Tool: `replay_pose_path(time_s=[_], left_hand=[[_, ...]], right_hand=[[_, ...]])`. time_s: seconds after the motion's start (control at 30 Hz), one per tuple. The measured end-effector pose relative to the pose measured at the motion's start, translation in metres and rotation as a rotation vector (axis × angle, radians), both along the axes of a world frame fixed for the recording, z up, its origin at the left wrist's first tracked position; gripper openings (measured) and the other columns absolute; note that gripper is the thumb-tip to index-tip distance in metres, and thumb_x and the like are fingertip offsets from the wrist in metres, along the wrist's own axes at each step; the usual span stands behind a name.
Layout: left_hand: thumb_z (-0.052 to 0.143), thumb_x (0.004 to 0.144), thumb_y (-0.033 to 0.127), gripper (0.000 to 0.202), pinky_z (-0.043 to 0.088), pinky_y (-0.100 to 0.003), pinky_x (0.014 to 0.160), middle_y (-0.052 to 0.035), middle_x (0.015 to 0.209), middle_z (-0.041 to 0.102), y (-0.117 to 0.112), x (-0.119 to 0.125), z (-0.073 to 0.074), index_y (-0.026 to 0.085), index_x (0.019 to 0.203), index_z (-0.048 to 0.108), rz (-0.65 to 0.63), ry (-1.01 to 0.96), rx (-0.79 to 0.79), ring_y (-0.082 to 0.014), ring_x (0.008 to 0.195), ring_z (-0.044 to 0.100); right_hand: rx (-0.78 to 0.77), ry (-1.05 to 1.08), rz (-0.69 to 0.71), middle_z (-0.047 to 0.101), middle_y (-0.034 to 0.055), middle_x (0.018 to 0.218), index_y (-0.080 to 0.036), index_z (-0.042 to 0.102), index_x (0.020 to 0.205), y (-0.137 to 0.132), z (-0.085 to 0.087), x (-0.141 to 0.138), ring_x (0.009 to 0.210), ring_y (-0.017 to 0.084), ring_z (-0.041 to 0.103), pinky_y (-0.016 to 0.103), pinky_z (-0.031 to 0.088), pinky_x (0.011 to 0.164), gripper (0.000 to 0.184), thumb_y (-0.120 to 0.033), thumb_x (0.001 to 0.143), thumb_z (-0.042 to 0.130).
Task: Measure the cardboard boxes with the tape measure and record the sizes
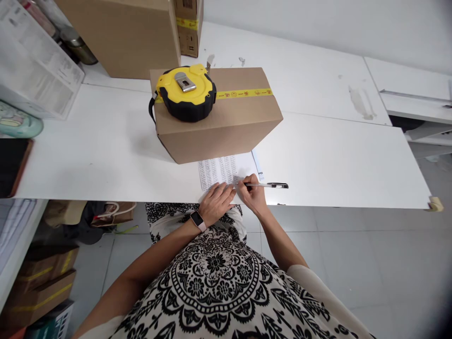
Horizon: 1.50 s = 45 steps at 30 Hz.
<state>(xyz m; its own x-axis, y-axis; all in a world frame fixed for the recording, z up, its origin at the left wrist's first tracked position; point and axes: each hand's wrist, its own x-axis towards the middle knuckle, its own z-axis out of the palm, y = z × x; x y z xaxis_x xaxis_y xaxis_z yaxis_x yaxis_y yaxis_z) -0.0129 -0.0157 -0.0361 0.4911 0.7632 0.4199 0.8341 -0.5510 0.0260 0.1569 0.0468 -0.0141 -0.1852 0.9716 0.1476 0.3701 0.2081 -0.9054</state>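
Note:
My right hand (252, 194) pinches a pen (270, 185), its tip down on a printed sheet (226, 170) at the white table's (335, 160) near edge. My left hand (217, 202), with a watch on the wrist, lies flat on the sheet's lower part, fingers stretched out. Just behind the sheet stands a brown cardboard box (226, 117) sealed with yellow tape. A yellow and black tape measure (185, 92) rests on the box's left top.
A larger cardboard box (123, 33) and a smaller one (189, 23) stand at the back. A clear plastic bin (31, 61) and a dark bottle (76, 44) are at far left. Boxes (38, 282) and a bag (109, 214) lie on the floor under the left.

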Motion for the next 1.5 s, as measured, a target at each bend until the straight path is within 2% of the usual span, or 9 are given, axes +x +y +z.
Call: replay_pose_path(time_s=[0.77,1.27,1.5], left_hand=[[0.051,0.100,0.041,0.044,0.042,-0.044,0.113,-0.0103,0.138,0.063,-0.0001,0.0004,-0.0009,0.012,0.131,0.062,-0.003,-0.008,0.002,-0.0277,0.127,0.057],[0.051,0.099,0.042,0.045,0.038,-0.044,0.117,-0.0102,0.141,0.060,-0.0008,0.0001,-0.0016,0.016,0.135,0.059,-0.002,-0.006,-0.101,-0.0271,0.132,0.054],[0.049,0.100,0.041,0.045,0.037,-0.044,0.117,-0.0098,0.142,0.059,-0.0009,0.0000,-0.0008,0.016,0.136,0.059,-0.004,0.012,-0.110,-0.0274,0.133,0.053]], right_hand=[[0.008,0.015,-0.013,0.040,-0.0073,0.058,-0.023,0.043,0.075,-0.0001,-0.0023,0.0009,0.050,0.010,0.037,0.025,0.030,0.049,0.022,-0.028,0.090,0.058],[-0.006,-0.006,-0.021,0.040,-0.0064,0.059,-0.023,0.042,0.075,0.0014,-0.0013,0.0002,0.051,0.010,0.036,0.025,0.031,0.050,0.024,-0.034,0.090,0.058],[-0.021,0.005,-0.015,0.037,-0.0074,0.057,-0.024,0.041,0.075,0.0008,0.0009,0.0012,0.051,0.010,0.035,0.025,0.030,0.049,0.023,-0.029,0.089,0.057]])
